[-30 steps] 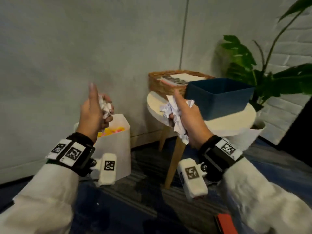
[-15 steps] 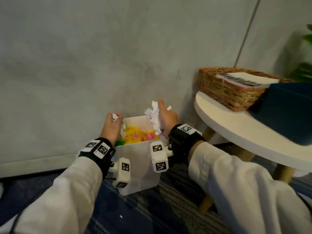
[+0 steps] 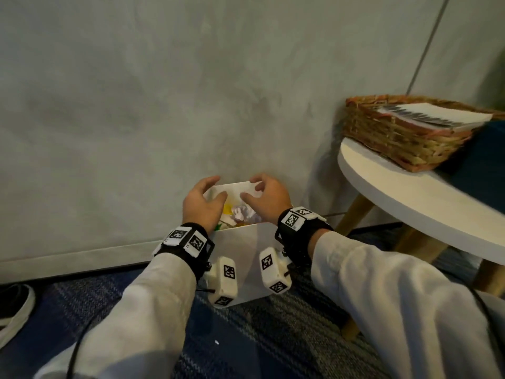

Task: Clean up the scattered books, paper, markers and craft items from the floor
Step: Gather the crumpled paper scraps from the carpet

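Observation:
A white bin (image 3: 246,258) stands on the carpet against the grey wall. Crumpled white paper (image 3: 244,213) lies inside it on top of yellow and pink scraps. My left hand (image 3: 203,205) hovers over the bin's left side, fingers spread, holding nothing. My right hand (image 3: 266,201) hovers over the right side, also spread and empty. Both palms face down just above the paper. My wrists hide part of the bin's front rim.
A round white side table (image 3: 410,198) on wooden legs stands to the right, carrying a wicker basket (image 3: 396,140) with a book (image 3: 437,116) in it and a dark blue box (image 3: 486,157). A shoe (image 3: 13,310) lies at the far left on the blue carpet.
Both hands came down over the bin and let go of their crumpled paper, which now lies inside. The fingers have spread open. My view swung left and down toward the bin.

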